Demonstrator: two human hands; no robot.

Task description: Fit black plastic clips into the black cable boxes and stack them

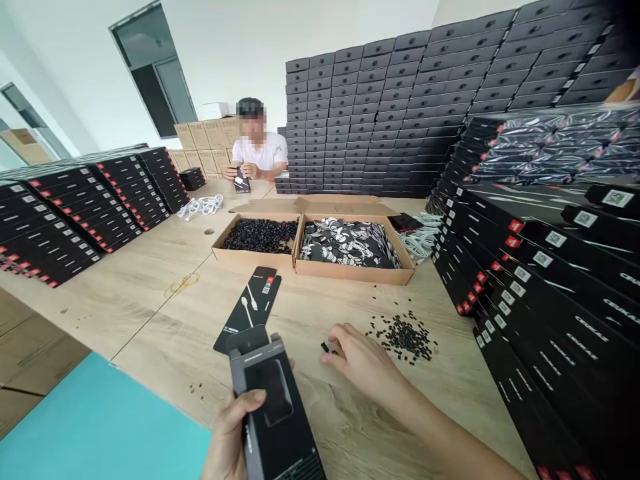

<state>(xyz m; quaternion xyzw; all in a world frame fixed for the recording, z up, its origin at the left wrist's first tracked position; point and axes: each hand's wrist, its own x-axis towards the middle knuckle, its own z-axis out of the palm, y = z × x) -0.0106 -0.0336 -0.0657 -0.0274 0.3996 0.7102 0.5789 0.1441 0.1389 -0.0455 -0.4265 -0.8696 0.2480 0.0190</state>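
A black retail box with a dark window on its face is gripped in my left hand, its thumb pressed on the front. The box's top end is open, with a flap raised. My right hand is over the table with its fingers curled inward. At its fingertips shows a small black piece, seemingly pinched between thumb and finger. Just right of that hand lies a loose pile of small black pieces. Beyond the held box rests a flat black cable package printed with white connectors.
Two cardboard trays stand ahead, one with small black parts, one with black-and-white pieces. Stacked black boxes rise on the left and right. White cables lie farther back. Across the table a person handles a small package.
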